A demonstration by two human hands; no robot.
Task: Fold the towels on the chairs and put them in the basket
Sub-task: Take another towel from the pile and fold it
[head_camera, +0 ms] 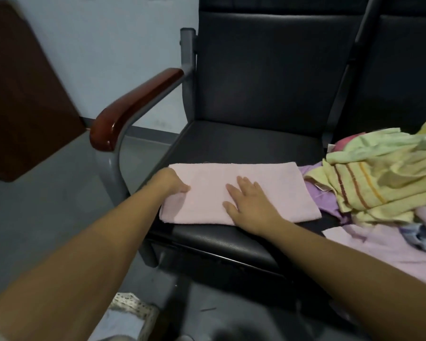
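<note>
Head view: pink towel (268, 183) lies folded into a long strip on the seat of the black chair (244, 143), near the front edge. Left hand (174, 184) grasps the towel's left end, fingers curled into the cloth. Right hand (250, 204) is released: palm flat, fingers spread, pressing approx. mid-strip.

Next fold, imo: keep right hand as anchor at the crease, bring left end over to the right end, match corners & edges, then smooth flat. Unfolded pile of towels (379, 168) sits just beside the strip's right end, so don't snag it. Basket not in view.

No brands, labels or readable writing.
</note>
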